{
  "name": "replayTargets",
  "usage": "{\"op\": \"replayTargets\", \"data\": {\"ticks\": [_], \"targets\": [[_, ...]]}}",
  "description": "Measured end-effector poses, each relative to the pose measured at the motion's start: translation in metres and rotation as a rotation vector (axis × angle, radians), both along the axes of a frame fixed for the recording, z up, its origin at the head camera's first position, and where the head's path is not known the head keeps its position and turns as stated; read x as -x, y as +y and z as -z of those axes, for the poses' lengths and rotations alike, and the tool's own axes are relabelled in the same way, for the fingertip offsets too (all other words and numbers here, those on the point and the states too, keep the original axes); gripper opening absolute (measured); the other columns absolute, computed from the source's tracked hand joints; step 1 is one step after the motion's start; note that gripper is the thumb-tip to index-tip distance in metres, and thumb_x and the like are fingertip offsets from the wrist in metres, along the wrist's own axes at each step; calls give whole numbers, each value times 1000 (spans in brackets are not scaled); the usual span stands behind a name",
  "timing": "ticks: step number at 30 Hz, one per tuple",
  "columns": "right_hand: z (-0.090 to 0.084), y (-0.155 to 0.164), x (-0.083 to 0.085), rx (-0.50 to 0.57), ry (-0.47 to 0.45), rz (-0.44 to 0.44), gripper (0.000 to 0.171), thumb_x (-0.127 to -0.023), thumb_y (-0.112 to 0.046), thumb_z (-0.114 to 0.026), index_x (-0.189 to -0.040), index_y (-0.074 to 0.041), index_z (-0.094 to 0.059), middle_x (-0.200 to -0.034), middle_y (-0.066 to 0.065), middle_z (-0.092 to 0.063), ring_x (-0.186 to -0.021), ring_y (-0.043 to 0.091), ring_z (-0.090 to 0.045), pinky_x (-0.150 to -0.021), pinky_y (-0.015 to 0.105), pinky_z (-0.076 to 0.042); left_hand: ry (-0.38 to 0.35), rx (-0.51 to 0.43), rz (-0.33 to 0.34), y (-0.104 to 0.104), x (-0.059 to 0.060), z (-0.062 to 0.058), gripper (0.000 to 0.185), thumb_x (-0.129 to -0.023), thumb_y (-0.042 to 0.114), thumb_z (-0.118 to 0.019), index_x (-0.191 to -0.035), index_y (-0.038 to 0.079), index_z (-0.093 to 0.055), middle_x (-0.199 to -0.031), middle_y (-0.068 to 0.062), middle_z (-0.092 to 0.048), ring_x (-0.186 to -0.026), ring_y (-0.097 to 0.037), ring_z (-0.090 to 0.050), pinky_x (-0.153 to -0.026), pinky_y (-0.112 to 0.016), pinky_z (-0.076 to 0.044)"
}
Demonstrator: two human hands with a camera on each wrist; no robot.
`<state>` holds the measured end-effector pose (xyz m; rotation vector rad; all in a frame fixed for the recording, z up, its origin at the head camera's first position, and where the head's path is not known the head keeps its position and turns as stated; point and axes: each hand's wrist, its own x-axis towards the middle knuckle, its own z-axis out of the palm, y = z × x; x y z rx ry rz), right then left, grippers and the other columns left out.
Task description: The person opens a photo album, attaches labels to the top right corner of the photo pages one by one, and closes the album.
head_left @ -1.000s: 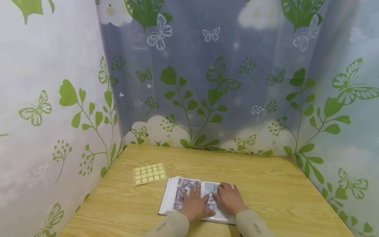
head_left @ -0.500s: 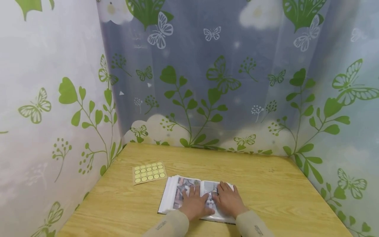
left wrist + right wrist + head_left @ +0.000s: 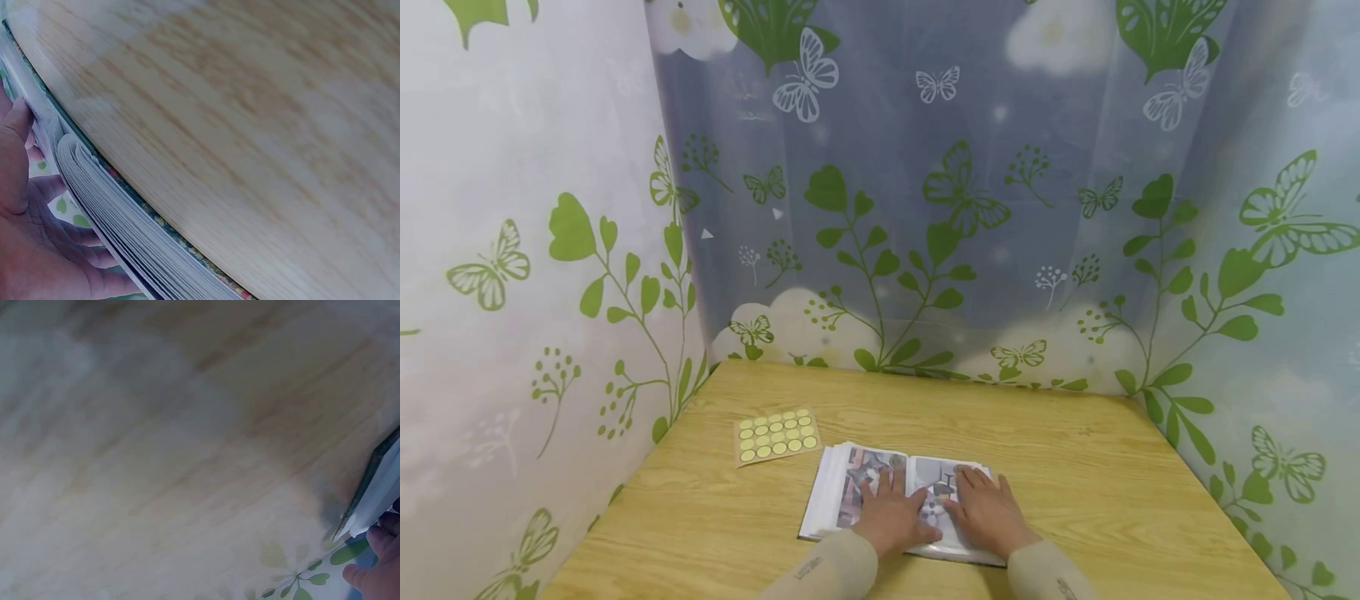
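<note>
A photo album [image 3: 931, 548] lies spread on the wooden table with pictures on both pages. My left hand [image 3: 889, 515] rests flat with spread fingers over the left page and the middle fold, its thumb reaching onto the right page. On the right page lies my right hand [image 3: 988, 510], fingers extended toward the far edge. The left wrist view shows the thick stack of album pages [image 3: 125, 219] above a dark patterned cover, with the left hand [image 3: 44, 244] against the pages. At the corner of the right wrist view, the right hand [image 3: 381, 565] appears beside the thinner side of the album [image 3: 375, 494].
A sheet of round yellow stickers [image 3: 777, 436] lies on the table [image 3: 1075, 467] just beyond the album's far left corner. Curtains [image 3: 887, 208] printed with leaves and butterflies enclose the table at the back and both sides.
My right hand has slid slightly to the right across its page, uncovering more of the picture there. The left hand stays in place on the album.
</note>
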<state>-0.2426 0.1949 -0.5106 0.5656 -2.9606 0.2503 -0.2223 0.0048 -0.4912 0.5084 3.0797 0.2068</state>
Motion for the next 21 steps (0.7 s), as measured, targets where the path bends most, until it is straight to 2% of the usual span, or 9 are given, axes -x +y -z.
{"op": "replayTargets", "data": {"ticks": [13,21], "targets": [[3,-1,5,78,13,53,51,-102,-36,-53,-134,3,-56,-137,22,-53,-131,42,-45,-107,70,-25,6,5,8,0,0,1,75,-82,70,-62,-143,26,-56,-155,-20,-36,-141,-44,-32,-108,-69,-26],[2,-6,8,38,42,51,52,-100,-40,-56,-131,1,-58,-132,21,-55,-129,41,-46,-108,69,-25,-15,-5,-2,0,1,2,76,-82,70,-62,-143,25,-55,-156,-20,-34,-142,-44,-30,-108,-69,-24]]}}
